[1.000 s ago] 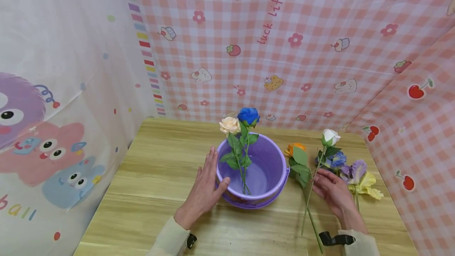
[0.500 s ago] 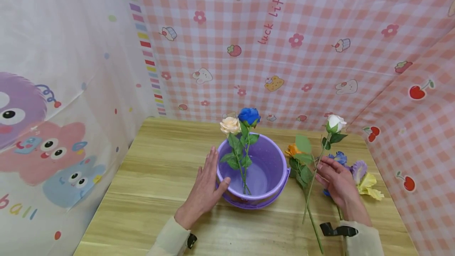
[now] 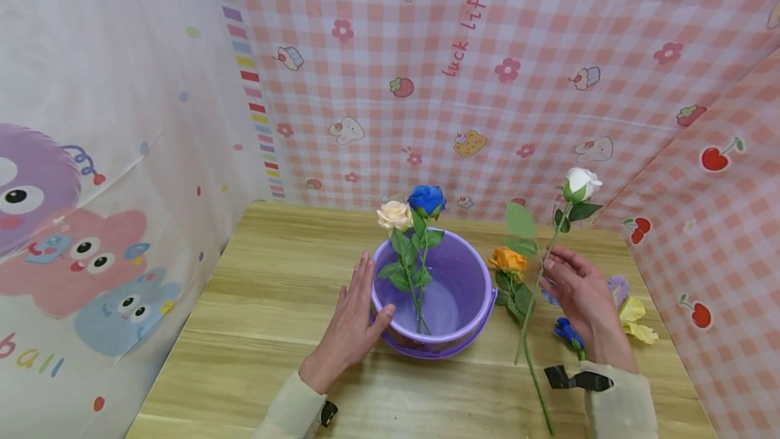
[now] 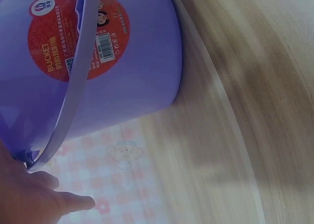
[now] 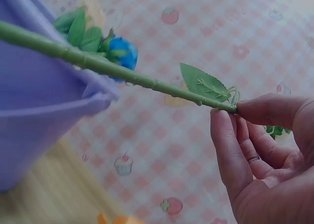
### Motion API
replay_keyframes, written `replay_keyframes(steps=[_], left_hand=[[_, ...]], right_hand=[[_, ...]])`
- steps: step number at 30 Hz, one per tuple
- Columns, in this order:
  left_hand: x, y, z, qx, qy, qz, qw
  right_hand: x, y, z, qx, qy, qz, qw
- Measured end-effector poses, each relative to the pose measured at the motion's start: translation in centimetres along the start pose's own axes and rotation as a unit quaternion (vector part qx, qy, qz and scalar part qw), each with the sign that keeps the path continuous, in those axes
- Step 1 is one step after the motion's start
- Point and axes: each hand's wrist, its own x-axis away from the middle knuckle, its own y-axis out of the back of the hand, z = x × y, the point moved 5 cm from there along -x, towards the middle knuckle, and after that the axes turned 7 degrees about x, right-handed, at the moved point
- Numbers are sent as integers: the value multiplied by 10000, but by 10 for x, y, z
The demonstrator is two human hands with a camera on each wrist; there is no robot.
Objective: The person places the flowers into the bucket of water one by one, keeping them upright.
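Note:
Between thumb and fingertips my right hand [image 3: 588,300] pinches the stem of an artificial white rose [image 3: 580,185], raised to the right of the bucket. In the right wrist view its green stem [image 5: 132,76] runs from the fingertips toward the bucket. My left hand [image 3: 344,324] rests with straight fingers against the left side of the purple bucket [image 3: 426,340]. Inside it stand a blue rose [image 3: 426,201] and a peach rose [image 3: 395,215], their stems crossing near the bottom. The left wrist view shows the bucket's round red label [image 4: 49,52] and lowered handle [image 4: 78,81].
An orange rose [image 3: 508,260] with leaves lies right of the bucket on the wooden table [image 3: 256,317]. By my right wrist are a blue flower [image 3: 568,332] and a yellow and purple flower [image 3: 635,317]. Patterned cloth [image 3: 439,107] hangs behind the table.
My right hand has lifted the white rose upward and slightly to the right, away from the orange rose. The left hand and bucket stay in place.

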Motion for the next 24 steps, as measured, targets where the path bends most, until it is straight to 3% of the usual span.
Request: replay_keyframes(steps=[11, 24], left_hand=[[0, 1, 0, -2, 11, 3, 10000], [0, 1, -1, 10, 63, 31, 10000]], right_hand=[[-6, -29, 19, 84, 226, 14, 9997], [-16, -61, 28, -355, 453, 13, 9983]])
